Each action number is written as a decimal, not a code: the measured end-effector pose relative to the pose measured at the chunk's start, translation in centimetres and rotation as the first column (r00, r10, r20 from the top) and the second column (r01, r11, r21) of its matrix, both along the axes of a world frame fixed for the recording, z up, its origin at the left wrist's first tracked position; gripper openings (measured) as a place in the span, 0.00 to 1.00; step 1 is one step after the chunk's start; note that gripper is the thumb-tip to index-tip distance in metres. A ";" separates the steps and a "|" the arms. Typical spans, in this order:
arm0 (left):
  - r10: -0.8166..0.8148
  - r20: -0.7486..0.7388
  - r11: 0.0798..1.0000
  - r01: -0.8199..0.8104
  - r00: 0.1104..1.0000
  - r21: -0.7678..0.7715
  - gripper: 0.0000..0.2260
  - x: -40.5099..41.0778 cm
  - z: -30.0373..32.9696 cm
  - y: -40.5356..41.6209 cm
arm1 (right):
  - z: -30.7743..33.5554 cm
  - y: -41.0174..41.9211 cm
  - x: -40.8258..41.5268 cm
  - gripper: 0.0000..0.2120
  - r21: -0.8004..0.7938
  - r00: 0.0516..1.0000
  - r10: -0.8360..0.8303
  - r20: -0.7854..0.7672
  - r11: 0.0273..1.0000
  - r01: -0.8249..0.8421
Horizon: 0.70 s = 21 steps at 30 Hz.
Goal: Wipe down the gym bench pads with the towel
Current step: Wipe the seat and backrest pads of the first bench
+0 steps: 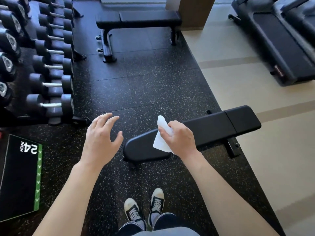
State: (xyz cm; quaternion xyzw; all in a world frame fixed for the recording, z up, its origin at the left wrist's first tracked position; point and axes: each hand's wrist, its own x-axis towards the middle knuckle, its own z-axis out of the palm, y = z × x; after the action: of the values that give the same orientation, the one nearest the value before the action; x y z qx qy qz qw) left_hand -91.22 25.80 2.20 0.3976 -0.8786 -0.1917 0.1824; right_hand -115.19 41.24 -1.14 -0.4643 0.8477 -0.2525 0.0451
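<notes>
**Holding towel above near bench pad**

Standing on dark speckled rubber floor [136,92], person looks down at both bare arms stretched fwd. R hand [179,138] grips a white towel [162,133], fingers curled round the bunched cloth w/ thumb pinching it; 1 end sticks up past the knuckles, other end hangs below the palm. Towel sits in front of the near bench [213,128], over the rounded end of its long black pad; can't tell if cloth touches the pad. Bench runs diagonally, rounded end near the feet, shorter seat pad [243,120] at far right end, partly over the pale floor [238,48].

L hand [100,138] is empty, fingers spread and loosely bent, palm down, hovering over the floor just left of the bench end, well apart from the towel.

A 2nd bench [138,19] stands farther off at top centre, flat, 2 pads in line. Dumbbell rack [51,65] fills the left side. Black box marked "24 INCH" [18,176] w/ green edge lies lower left. Treadmill [279,40] at upper right. Black-and-white sneakers [144,208] visible at bottom, toes pointing fwd.
</notes>
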 end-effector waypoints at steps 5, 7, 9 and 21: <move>-0.001 -0.015 0.999 0.002 1.000 0.045 0.24 1.5 -1.8 -1.1 | -0.6 -0.5 0.6 0.21 0.021 0.999 -0.033 0.008 0.999 0.033; 0.004 -0.014 0.998 -0.003 1.000 0.058 0.25 2.0 -2.3 -1.2 | -0.9 -0.8 1.0 0.21 0.019 1.000 -0.021 0.019 1.000 0.021; 0.003 -0.013 0.998 -0.002 1.000 0.057 0.25 2.2 -2.6 -1.2 | -1.2 -1.1 1.2 0.21 0.018 1.000 -0.011 0.029 1.000 0.011; 0.074 0.078 0.994 -0.080 0.994 0.073 0.24 0.5 -12.2 0.2 | -10.5 -3.7 -1.5 0.24 -0.006 0.989 0.123 0.087 0.992 -0.123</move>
State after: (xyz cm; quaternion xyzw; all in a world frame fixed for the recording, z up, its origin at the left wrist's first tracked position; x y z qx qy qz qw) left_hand -90.76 25.98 -9.97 0.4446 -0.8610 -0.2026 0.1412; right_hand -116.71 37.51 -11.62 -0.5043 0.8146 -0.2693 0.0975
